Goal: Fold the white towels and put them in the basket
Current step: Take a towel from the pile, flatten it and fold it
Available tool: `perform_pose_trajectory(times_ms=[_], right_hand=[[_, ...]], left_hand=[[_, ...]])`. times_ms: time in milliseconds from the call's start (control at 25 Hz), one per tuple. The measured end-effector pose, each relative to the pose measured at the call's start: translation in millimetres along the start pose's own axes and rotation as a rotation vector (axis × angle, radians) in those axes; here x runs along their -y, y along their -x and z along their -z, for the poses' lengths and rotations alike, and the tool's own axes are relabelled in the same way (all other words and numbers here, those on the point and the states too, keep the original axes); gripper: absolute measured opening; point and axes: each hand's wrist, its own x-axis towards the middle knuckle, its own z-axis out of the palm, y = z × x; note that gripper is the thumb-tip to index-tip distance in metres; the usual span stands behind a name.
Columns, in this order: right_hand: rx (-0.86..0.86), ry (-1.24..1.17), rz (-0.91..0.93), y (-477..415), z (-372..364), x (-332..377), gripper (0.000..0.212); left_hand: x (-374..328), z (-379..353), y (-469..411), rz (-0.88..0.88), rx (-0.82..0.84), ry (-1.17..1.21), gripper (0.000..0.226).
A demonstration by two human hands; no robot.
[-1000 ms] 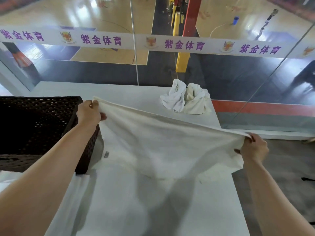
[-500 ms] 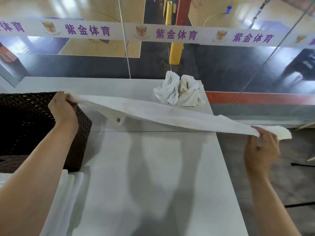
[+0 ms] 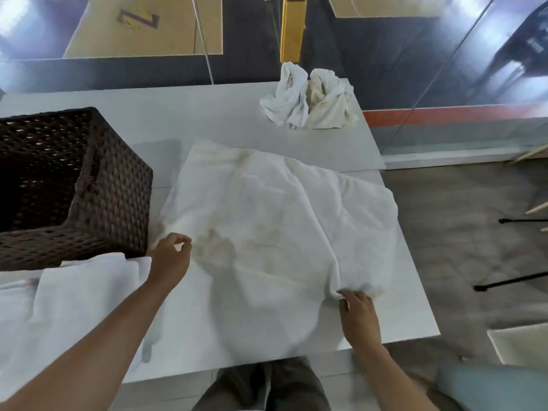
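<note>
A large white towel [image 3: 275, 221] lies spread and rumpled on the grey table [image 3: 207, 120], with faint yellowish stains. My left hand [image 3: 172, 256] is at its near left corner, thumb and forefinger curled together on the edge. My right hand [image 3: 357, 311] pinches the near right corner, which lies close to the table's right side. The dark brown wicker basket [image 3: 112, 200] stands at the left, just beside the towel; its inside looks dark. Two crumpled white towels [image 3: 308, 99] sit at the table's far right end.
Another white cloth [image 3: 68, 310] lies flat at the near left, partly under my left arm. The table's right edge drops to a grey floor with black stand legs [image 3: 510, 281]. A glass wall runs behind the table.
The towel was stretched in the air between both hands; it has come down flat onto the table. Both hands moved down and toward me with its corners.
</note>
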Motion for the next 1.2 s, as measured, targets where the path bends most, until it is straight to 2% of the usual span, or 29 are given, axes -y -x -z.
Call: perform_pose_trajectory(times_ms=[240,440,640,760,920,1040,1200], right_hand=[[0.196,0.075,-0.098,22,2,10,0.043],[0.345,0.076,-0.048,37,7,22,0.046],[0.189,0.052,-0.167,9,44,2,0.026],[0.149,0.020,-0.179,-22,76,-17,0.023],[0.193,0.065,-0.106,-69,109,-53,0.024],[0.219,0.092,0.010,-111,125,-76,0.029],[0.163,0.095,0.156,-174,137,-97,0.041]], left_hand=[[-2,-35,36,-0.159,0.201,-0.110,0.014],[-22,-78,87,-0.336,0.430,-0.194,0.016],[-53,-120,149,-0.517,0.541,-0.295,0.022],[-72,-150,182,-0.621,0.587,-0.386,0.030],[-85,-208,225,-0.591,0.615,-0.420,0.038],[-75,-249,255,-0.589,0.611,-0.489,0.056],[-62,-284,284,-0.540,0.550,-0.704,0.098]])
